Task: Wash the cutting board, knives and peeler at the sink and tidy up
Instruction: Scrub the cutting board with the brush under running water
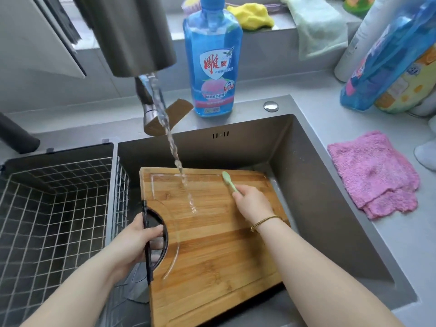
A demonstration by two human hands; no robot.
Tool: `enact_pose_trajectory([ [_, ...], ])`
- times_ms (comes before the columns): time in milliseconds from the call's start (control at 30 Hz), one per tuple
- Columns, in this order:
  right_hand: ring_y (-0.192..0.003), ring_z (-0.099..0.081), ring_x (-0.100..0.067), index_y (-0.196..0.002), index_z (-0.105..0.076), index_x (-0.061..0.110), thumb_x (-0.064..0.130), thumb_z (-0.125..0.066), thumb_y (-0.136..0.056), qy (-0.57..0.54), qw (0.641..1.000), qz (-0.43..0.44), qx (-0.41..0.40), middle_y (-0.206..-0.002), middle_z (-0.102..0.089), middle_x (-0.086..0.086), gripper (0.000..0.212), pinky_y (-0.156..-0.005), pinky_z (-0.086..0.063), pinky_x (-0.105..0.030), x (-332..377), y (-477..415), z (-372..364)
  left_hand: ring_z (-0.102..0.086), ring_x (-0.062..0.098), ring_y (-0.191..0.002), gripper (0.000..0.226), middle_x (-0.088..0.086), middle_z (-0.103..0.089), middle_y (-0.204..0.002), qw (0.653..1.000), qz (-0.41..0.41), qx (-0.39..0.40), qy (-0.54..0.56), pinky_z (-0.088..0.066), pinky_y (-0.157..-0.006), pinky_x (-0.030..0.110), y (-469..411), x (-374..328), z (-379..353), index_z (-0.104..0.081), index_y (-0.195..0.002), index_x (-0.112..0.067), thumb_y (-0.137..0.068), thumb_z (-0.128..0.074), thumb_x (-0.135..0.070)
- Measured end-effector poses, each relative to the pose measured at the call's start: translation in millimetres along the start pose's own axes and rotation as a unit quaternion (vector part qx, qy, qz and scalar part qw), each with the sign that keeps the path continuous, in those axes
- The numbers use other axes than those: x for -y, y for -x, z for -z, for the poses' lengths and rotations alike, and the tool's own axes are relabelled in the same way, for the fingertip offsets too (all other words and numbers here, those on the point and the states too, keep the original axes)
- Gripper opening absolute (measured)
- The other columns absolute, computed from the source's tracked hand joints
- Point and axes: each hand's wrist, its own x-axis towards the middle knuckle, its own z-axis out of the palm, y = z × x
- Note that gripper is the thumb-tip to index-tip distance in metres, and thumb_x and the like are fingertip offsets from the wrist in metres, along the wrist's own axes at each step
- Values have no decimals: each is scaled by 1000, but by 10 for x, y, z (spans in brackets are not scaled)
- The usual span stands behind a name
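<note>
A bamboo cutting board (pixel 212 244) lies tilted across the steel sink (pixel 313 185). My left hand (pixel 139 239) grips its black handle (pixel 147 246) at the left edge, fingers curled through the cut-out. My right hand (pixel 252 204) holds a small green brush (pixel 228 180), whose head touches the board's far right corner. Water (pixel 169 142) runs from the faucet (pixel 132 36) onto the upper middle of the board. No knives or peeler are in view.
A wire drying basket (pixel 54 208) fills the sink's left part. A blue dish soap bottle (pixel 212 60) stands behind the sink. A pink cloth (pixel 375 173) lies on the right counter, with packaged goods (pixel 396 67) behind it. Yellow and green cloths (pixel 252 15) sit on the back ledge.
</note>
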Motion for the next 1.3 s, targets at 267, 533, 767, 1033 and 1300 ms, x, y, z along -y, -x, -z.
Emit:
enact_pose_trajectory([
  [267,-100,-57,-24,-126,-54,26,30,-36,-97,64,996,-62,-16,-116,-62,-4,34,-77,-43,-27,-162,-203,219,-53,22,-74,19,13,-61,-95,1000,4,-1,9,-48,-50,28,-43,27,23,-48,-110,-20,-94,-47,-8],
  [533,-97,-59,-25,-123,-56,23,29,-35,-97,12,997,-65,-28,-111,-64,-4,33,-77,-45,-28,-159,-270,185,-54,18,-70,20,10,-62,-95,1000,9,-5,13,-47,-46,24,-49,23,20,-48,-108,-22,-94,-46,-8],
  [767,-96,-56,-19,-130,-50,26,29,-37,-97,7,1000,9,5,-118,-62,-2,36,-73,-44,-26,-132,-108,18,-53,18,-66,21,8,-62,-86,1000,11,-10,19,-46,-43,24,-69,22,15,-46,-110,-20,-94,-45,-6],
  [1033,-105,-58,-28,-128,-52,26,29,-38,-95,31,996,-80,-9,-120,-60,-5,36,-89,-49,-36,-534,-113,164,-52,18,-65,19,8,-60,-84,1000,8,-8,17,-44,-39,21,-56,6,4,-48,-108,-19,-95,-44,-6],
  [1300,-68,-55,-20,-128,-51,27,26,-40,-94,17,996,-80,31,-101,-64,-2,36,-70,-53,-33,-482,29,187,-51,18,-64,21,10,-59,-84,1000,3,0,31,-45,-37,21,-38,-15,-9,-47,-111,-19,-95,-43,-6],
])
